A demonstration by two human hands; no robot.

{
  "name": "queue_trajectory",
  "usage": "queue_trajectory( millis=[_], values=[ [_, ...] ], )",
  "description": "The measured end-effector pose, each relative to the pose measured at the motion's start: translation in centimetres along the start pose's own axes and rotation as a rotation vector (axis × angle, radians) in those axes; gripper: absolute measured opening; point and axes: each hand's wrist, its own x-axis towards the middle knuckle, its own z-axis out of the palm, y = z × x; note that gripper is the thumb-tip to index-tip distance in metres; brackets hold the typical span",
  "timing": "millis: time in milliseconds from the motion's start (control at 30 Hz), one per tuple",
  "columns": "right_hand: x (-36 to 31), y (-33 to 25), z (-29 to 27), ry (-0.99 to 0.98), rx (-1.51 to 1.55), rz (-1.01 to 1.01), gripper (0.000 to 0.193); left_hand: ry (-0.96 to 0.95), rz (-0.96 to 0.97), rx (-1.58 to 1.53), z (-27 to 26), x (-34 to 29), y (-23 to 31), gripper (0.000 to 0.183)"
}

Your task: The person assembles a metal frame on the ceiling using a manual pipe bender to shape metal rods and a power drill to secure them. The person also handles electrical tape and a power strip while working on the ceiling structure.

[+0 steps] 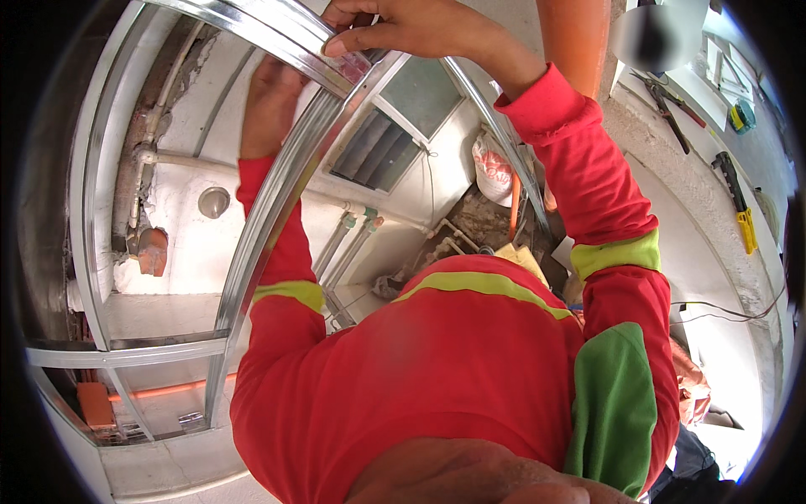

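Overhead, a shiny metal channel [269, 34] meets an upright metal stud [277, 185] at a corner joint. My right hand [411, 29] is closed at this joint, its thumb pressed on the channel's end and its other fingers curled over the far edge. My left hand [273, 97] reaches up behind the stud, close under the channel. The frame covers its fingertips, so their grip cannot be made out. Both arms are raised in red sleeves with yellow-green bands.
A crossbar [134, 353] joins the frame lower left. An orange pipe [575, 42] stands beside my right forearm. On the right ledge lie pliers [667, 109], a tape measure [742, 116] and a yellow-black utility knife [739, 206]. A white sack [494, 172] stands below; a louvred window [376, 151] is behind.
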Motion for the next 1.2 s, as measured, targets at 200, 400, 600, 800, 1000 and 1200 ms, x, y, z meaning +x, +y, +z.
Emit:
queue_trajectory(
  millis=[200, 400, 600, 800, 1000, 1200],
  values=[
    [-4.2, -1.4, 0.9, 0.342, -0.153, -0.024, 0.027, -0.332, 0.297, -0.2, -0.2, 5.4, 1.9, 0.087],
    [-13.6, 0.1, 8.9, 0.345, 0.166, 0.441, 0.018, -0.351, 0.236, -0.443, 0.6, 6.1, 0.8, 0.047],
    [-12.8, -0.6, 13.3, 0.207, 0.328, 0.528, 0.023, -0.407, 0.247, -0.492, 0.2, 6.6, 0.5, 0.048],
    [-7.2, -2.2, 15.1, 0.322, 1.111, 0.399, 0.039, -0.496, 0.233, -0.552, -0.1, 7.3, 0.0, 0.07],
    [-5.3, -2.4, 16.9, 0.421, 1.163, 0.399, 0.039, -0.604, 0.277, -0.332, -0.4, 9.0, 2.2, 0.082],
    [-5.1, -4.0, 16.1, 0.459, 1.055, 0.488, 0.044, -1.22, 0.35, -0.858, 0.4, 13.9, 2.7, 0.09]
  ],
)
